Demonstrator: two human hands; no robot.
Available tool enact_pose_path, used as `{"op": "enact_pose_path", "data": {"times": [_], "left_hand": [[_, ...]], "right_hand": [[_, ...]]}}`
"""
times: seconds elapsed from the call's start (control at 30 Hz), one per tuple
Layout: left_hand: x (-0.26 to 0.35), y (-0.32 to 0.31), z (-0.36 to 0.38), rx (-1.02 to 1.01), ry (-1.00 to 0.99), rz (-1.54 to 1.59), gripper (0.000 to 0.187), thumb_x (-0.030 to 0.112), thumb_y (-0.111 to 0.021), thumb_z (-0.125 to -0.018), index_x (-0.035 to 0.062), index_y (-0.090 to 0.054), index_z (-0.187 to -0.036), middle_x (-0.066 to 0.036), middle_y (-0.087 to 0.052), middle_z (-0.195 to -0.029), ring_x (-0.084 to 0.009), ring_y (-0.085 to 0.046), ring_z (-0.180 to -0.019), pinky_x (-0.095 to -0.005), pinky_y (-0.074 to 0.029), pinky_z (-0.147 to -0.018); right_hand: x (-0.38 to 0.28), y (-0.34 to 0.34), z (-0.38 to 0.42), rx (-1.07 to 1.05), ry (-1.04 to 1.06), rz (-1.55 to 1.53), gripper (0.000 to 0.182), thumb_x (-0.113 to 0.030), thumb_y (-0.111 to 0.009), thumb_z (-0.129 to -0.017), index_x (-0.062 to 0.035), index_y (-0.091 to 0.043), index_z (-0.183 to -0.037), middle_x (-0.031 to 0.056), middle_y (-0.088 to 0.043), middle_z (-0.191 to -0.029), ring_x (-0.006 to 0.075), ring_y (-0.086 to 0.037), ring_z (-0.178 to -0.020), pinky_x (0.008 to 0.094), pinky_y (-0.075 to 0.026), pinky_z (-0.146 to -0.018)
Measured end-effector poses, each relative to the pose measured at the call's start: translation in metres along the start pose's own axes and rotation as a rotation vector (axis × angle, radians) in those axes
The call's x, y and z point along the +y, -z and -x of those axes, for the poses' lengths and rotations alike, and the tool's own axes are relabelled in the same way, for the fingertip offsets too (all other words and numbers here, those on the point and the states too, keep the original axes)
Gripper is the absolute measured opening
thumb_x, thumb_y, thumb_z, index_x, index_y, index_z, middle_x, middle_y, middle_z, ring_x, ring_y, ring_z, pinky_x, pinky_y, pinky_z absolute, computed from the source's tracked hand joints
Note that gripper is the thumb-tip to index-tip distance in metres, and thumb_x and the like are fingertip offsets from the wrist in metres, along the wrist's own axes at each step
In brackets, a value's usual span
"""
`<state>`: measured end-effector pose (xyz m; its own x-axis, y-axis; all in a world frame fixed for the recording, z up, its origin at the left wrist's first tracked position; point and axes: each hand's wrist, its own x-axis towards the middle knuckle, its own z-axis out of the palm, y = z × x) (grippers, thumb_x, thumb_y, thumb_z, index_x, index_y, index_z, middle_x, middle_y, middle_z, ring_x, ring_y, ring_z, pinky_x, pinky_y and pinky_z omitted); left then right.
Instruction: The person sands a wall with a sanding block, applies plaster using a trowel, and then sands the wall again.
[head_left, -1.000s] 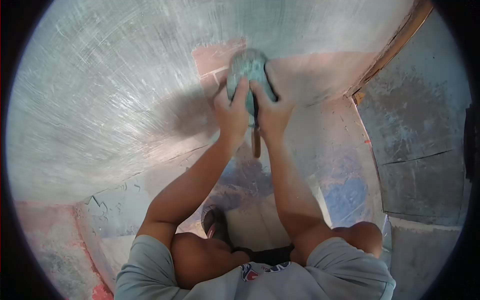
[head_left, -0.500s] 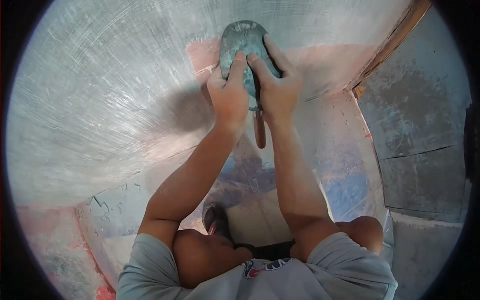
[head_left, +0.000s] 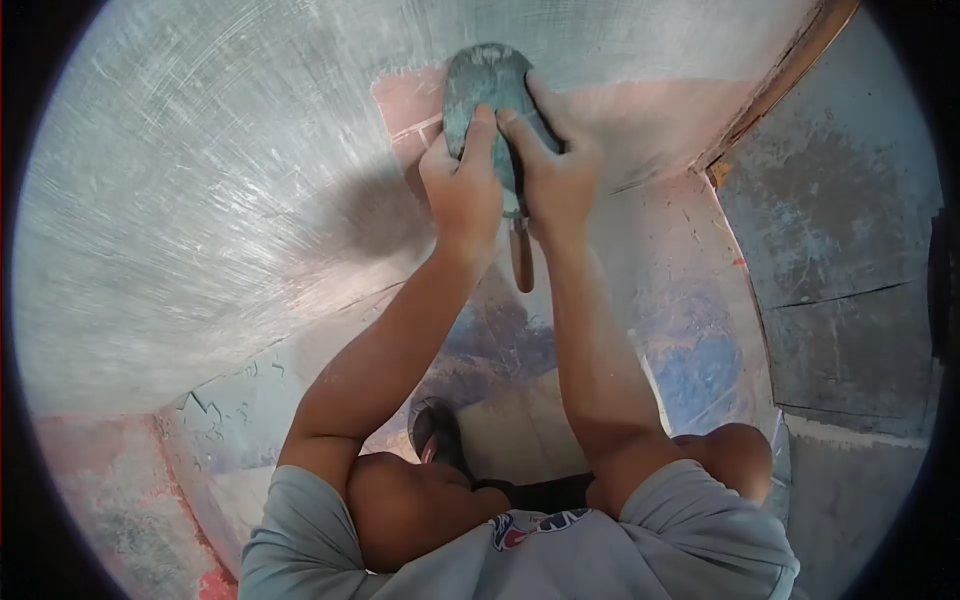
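Both hands hold a rounded, oblong grey-green tool (head_left: pixel 487 78) against the pale, scratched wall, near a pink patch (head_left: pixel 408 100). My left hand (head_left: pixel 462 180) grips its left side, with the thumb on the tool's face. On the right side, my right hand (head_left: pixel 555 170) is wrapped round the edge, its thumb beside the other one. A brown wooden handle (head_left: pixel 522 258) hangs down below the tool between my wrists. What lies behind the tool is hidden.
The scratched grey wall (head_left: pixel 220 200) curves across the left. A brown edge strip (head_left: pixel 790 75) runs down the upper right beside dark grey panels (head_left: pixel 840 240). Below are a blue-stained surface (head_left: pixel 700 380), bent knees and a dark shoe (head_left: pixel 436 432).
The hands and the tool have shifted very slightly within the view. The grip looks the same, and the handle is tilted a little differently.
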<state>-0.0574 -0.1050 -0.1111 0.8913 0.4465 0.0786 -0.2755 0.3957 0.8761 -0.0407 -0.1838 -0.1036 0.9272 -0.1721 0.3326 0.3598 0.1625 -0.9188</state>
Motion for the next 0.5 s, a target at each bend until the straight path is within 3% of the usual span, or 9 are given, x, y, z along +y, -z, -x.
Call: {"op": "enact_pose_path", "data": {"times": [0.03, 0.07, 0.17, 0.2, 0.27, 0.3, 0.4, 0.5], "left_hand": [[-0.011, 0.007, -0.001, -0.01, -0.003, 0.021, 0.025, 0.021, -0.066, -0.099, -0.0033, -0.068, -0.105, -0.001, -0.067, -0.092, -0.0082, -0.058, -0.082, -0.0262, -0.047, -0.071], [-0.02, 0.017, 0.003, 0.027, -0.062, -0.2, 0.025, 0.02, -0.065, -0.1, -0.003, -0.068, -0.108, -0.002, -0.068, -0.095, -0.0093, -0.059, -0.084, -0.0269, -0.048, -0.074], [-0.031, 0.028, 0.012, 0.043, -0.013, -0.252, 0.025, 0.019, -0.065, -0.1, -0.003, -0.068, -0.111, -0.003, -0.069, -0.098, -0.0105, -0.06, -0.087, -0.0273, -0.049, -0.077], [-0.027, 0.022, 0.01, 0.06, -0.06, -0.164, 0.024, 0.02, -0.064, -0.1, -0.0021, -0.068, -0.108, -0.002, -0.068, -0.096, -0.0099, -0.059, -0.086, -0.0272, -0.048, -0.077], [-0.006, 0.008, 0.002, 0.037, -0.065, -0.107, 0.023, 0.02, -0.064, -0.1, -0.0017, -0.068, -0.107, -0.001, -0.068, -0.095, -0.0093, -0.059, -0.085, -0.0269, -0.048, -0.076], [0.007, 0.001, 0.002, 0.022, -0.069, -0.04, 0.023, 0.021, -0.064, -0.1, -0.0013, -0.068, -0.106, 0.0, -0.067, -0.094, -0.0087, -0.058, -0.084, -0.0265, -0.047, -0.075], [0.005, -0.001, 0.004, 0.034, -0.025, -0.001, 0.024, 0.023, -0.064, -0.101, -0.0007, -0.068, -0.105, 0.001, -0.065, -0.093, -0.007, -0.056, -0.082, -0.025, -0.046, -0.072], [-0.025, 0.02, 0.01, 0.043, 0.017, -0.091, 0.026, 0.024, -0.065, -0.1, -0.001, -0.069, -0.107, 0.001, -0.066, -0.093, -0.0065, -0.056, -0.082, -0.0244, -0.046, -0.072]], "right_hand": [[0.008, 0.002, 0.004, 0.016, 0.092, 0.084, 0.049, -0.009, -0.074, -0.085, 0.0067, -0.064, -0.131, 0.017, -0.072, -0.116, 0.0176, -0.066, -0.101, 0.0307, -0.051, -0.09], [0.017, 0.006, 0.014, 0.007, 0.033, 0.118, 0.049, -0.009, -0.074, -0.085, 0.0067, -0.064, -0.13, 0.0178, -0.072, -0.117, 0.0188, -0.066, -0.102, 0.0312, -0.051, -0.092], [0.043, 0.003, 0.029, 0.086, 0.026, 0.022, 0.047, -0.009, -0.074, -0.084, 0.0042, -0.066, -0.128, 0.0217, -0.074, -0.109, 0.017, -0.067, -0.094, 0.0322, -0.052, -0.087], [0.041, 0.003, 0.021, 0.062, 0.12, 0.091, 0.047, -0.011, -0.076, -0.082, 0.0027, -0.067, -0.127, 0.0219, -0.074, -0.106, 0.0186, -0.068, -0.092, 0.0324, -0.051, -0.087], [0.012, 0.0, 0.009, 0.039, 0.12, 0.095, 0.047, -0.012, -0.077, -0.081, 0.0017, -0.069, -0.125, 0.0204, -0.074, -0.1, 0.0197, -0.068, -0.089, 0.0325, -0.051, -0.086], [0.002, 0.0, -0.001, -0.009, 0.097, 0.153, 0.05, -0.015, -0.075, -0.085, 0.0036, -0.065, -0.13, 0.0136, -0.074, -0.111, 0.0127, -0.064, -0.092, 0.0285, -0.052, -0.085], [0.002, 0.004, -0.005, -0.04, 0.117, 0.133, 0.05, -0.017, -0.075, -0.085, 0.0033, -0.065, -0.13, 0.0135, -0.074, -0.11, 0.012, -0.064, -0.09, 0.028, -0.052, -0.084], [0.046, 0.011, 0.018, 0.018, 0.112, 0.133, 0.048, -0.014, -0.075, -0.085, 0.0032, -0.066, -0.129, 0.0163, -0.074, -0.112, 0.0157, -0.066, -0.097, 0.0301, -0.052, -0.089]]}}
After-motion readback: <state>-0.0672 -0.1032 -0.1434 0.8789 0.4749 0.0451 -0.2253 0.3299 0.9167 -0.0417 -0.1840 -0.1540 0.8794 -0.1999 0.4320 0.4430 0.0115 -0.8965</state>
